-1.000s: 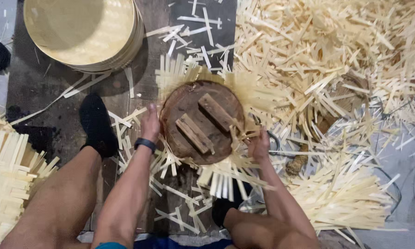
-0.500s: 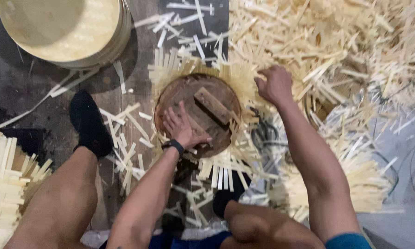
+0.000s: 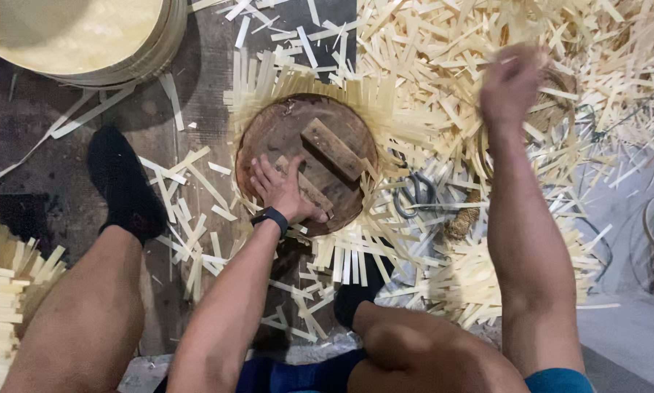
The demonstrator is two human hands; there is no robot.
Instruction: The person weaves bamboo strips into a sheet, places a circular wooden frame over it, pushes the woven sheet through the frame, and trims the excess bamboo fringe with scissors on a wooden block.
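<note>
A person sits low on a dark workshop floor (image 3: 65, 153), knees wide, bent over a round wooden disc (image 3: 305, 160) that lies flat on a ring of pale bamboo strips (image 3: 385, 109) fanning out from under its edge. Two short wooden bars (image 3: 332, 148) are fixed across the top of the disc. The left hand (image 3: 287, 191), a dark band (image 3: 270, 217) at the wrist, lies open and palm down on the near part of the disc, fingers spread across the lower bar, pressing rather than gripping. The right hand (image 3: 512, 84) is raised above the heap of loose bamboo splints (image 3: 487, 36) beyond the disc's far right; it is blurred, the fingers look curled, and whether it holds any strips cannot be told. A pair of scissors (image 3: 414, 193) lies on the strips just to the right of the disc, between it and the right forearm. A foot in a black sock (image 3: 123, 185) rests to the left of the disc, with short offcuts (image 3: 189, 233) scattered between the two. A stack of round woven bamboo trays (image 3: 80, 36) fills the far left corner of the view, and a bundle of cut strips (image 3: 0, 284) lies at the near left edge beside the left knee. More loose splints spread across the floor toward the right.
</note>
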